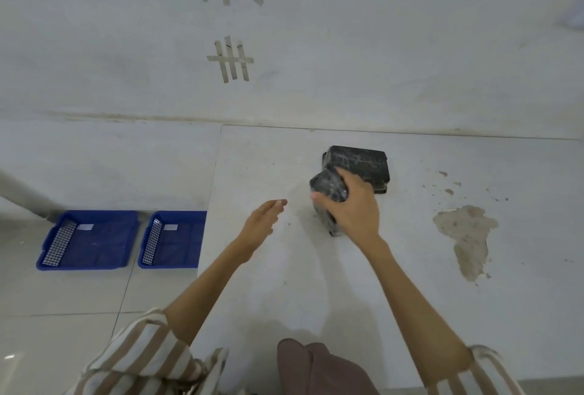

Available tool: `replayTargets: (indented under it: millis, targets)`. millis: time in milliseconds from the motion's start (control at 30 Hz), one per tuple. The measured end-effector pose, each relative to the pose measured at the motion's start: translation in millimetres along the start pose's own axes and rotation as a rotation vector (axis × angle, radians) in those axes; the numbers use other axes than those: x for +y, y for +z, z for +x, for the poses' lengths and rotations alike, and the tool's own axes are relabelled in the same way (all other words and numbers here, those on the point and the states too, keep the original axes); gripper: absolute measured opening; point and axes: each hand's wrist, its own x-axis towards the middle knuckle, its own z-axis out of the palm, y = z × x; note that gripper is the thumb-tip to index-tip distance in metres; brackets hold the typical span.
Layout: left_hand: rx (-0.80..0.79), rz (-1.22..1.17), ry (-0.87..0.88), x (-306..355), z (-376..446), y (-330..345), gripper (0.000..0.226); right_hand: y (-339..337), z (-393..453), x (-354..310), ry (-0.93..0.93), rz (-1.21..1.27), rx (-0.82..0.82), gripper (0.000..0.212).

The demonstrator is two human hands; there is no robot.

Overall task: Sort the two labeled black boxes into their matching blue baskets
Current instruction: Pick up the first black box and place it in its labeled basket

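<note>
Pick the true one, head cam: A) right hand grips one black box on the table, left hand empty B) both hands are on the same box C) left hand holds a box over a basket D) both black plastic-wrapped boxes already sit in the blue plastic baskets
A: the right hand closes over the nearer black box on the white table, while the left hand is open and empty; both blue baskets hold no box.

Two boxes: the near box (327,195) is black with a grey, glossy mottling; the far box (358,163) is black with pale grey scuffed lines across its top. Two baskets (91,239) (172,239) are bright blue, each with a white grid panel and a small white label. The table (316,284) is pale grey with a brown-beige chipped patch (467,236). Sleeves (142,360) are striped tan and white. Wall tape marks (232,58) are off-white.
</note>
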Motion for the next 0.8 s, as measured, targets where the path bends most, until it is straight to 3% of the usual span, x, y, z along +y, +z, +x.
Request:
replayTargets:
  millis: [133,300,433,567,700,800]
  targets:
    - [-0.134,-0.36,-0.162,4.4,-9.0,-0.9,0.049,31.1,-15.9,-8.7,-0.041,-0.119,-0.023,0.074]
    - [-0.162,-0.542,-0.189,13.5,-14.3,7.3,0.047,37.3,-29.2,-7.6,-0.103,-0.128,-0.123,0.058]
    - [-0.118,-0.405,-0.25,28.3,-7.6,9.3,0.06,28.2,-37.7,-6.8,0.03,0.283,-0.212,0.042]
    - [-0.094,-0.075,-0.225,39.1,0.1,14.9,0.053,20.8,-42.5,6.4,0.203,0.599,-0.297,0.038]
    - [-0.099,0.01,-0.15,26.8,7.5,14.3,0.052,14.4,-30.7,45.7,0.293,0.494,-0.151,0.032]
    - [-0.167,0.046,-0.103,8.4,9.0,3.9,0.064,8.0,-26.5,75.8,0.34,0.336,-0.138,0.036]
